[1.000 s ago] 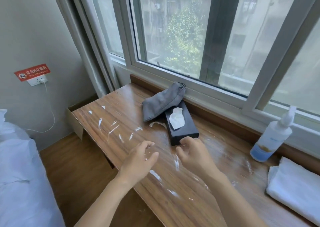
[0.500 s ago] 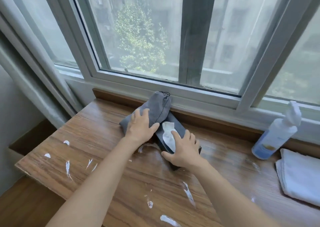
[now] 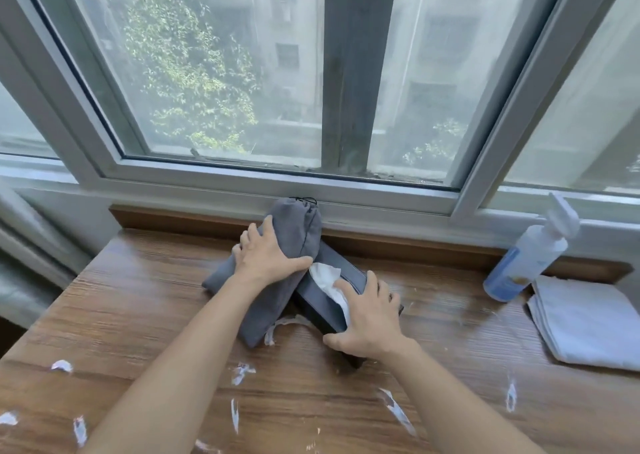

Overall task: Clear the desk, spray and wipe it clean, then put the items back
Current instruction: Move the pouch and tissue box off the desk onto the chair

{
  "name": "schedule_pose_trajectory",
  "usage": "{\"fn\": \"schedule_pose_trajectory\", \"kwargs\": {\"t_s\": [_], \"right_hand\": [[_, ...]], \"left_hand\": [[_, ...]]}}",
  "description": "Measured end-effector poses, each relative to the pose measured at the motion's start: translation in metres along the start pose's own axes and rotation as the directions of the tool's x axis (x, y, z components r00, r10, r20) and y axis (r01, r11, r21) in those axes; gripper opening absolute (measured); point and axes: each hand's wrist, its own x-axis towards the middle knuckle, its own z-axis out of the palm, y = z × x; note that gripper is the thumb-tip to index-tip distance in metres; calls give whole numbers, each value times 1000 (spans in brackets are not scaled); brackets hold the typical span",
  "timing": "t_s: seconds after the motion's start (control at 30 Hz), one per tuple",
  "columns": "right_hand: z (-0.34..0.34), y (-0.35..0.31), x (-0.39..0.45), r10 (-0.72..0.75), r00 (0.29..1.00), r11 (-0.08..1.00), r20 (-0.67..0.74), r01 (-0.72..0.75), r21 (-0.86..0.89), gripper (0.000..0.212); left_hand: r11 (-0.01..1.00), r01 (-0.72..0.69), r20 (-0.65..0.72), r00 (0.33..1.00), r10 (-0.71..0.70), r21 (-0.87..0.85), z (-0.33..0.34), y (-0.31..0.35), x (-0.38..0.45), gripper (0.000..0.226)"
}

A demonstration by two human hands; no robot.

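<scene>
Both hands clamp down on desk items.
Left hand (image 3: 268, 257) grasps the grey drawstring pouch (image 3: 277, 273) leaning over the black tissue box (image 3: 332, 301), which the right hand (image 3: 369, 322) grips; spray bottle (image 3: 526, 259) and folded white cloth (image 3: 588, 318) sit right on the smeared wooden desk (image 3: 138, 315).

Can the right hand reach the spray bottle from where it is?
Probably yes. The right hand rests on the tissue box, and the spray bottle stands further right by the window, with only bare desk between them. It must let go first.
</scene>
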Motion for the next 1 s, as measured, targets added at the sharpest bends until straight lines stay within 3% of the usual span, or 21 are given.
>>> {"fn": "schedule_pose_trajectory", "kwargs": {"t_s": [0.17,0.3,0.43,0.67,1.0], "right_hand": [[5,2,1,5,998,999,-65,-8,-32,92],[6,1,3,13,996,999,-83,-17,-38,93],[7,0,1,15,994,999,-107,-19,-42,93],[6,-2,-2,22,991,1000,-131,-23,-3,91],[-1,-1,-30,28,970,999,-240,-35,-27,88]], "left_hand": [[994,27,133,991,-13,-106,-14,-23,21,141],[970,45,190,982,1,-237,-20,-34,25,122],[960,18,158,987,27,-279,-21,-35,23,95],[913,-37,47,997,61,-406,-27,-45,5,73],[886,-69,-33,998,61,-459,-21,-66,-24,62]]}}
